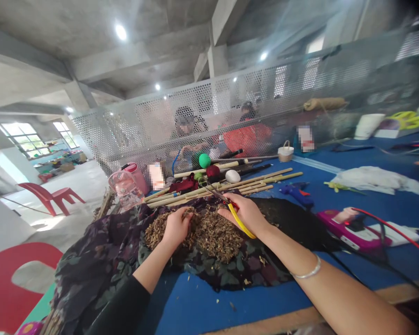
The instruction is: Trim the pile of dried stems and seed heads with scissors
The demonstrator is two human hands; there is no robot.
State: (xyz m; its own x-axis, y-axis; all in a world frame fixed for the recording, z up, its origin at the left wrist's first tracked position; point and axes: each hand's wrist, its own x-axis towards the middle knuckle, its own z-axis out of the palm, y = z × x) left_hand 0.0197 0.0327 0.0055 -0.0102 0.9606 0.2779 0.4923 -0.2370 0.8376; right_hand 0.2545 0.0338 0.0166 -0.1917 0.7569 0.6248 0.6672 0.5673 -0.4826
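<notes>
A pile of chopped brown dried plant bits lies on a dark patterned cloth in front of me. Over the pile's left part is my left hand, its fingers pinched together; what they hold, if anything, is too small to name. My right hand grips a pair of scissors with yellow handles, the blades pointing up and to the left above the pile. Behind both hands, several pale thin sticks lie across the cloth's far side, near a white egg-shaped piece and a dark red ball.
A perforated metal screen crosses the blue table, with people seated behind it. On the right are a blue glue gun, a purple power strip with cables and a white plastic bag. A pink bottle stands left.
</notes>
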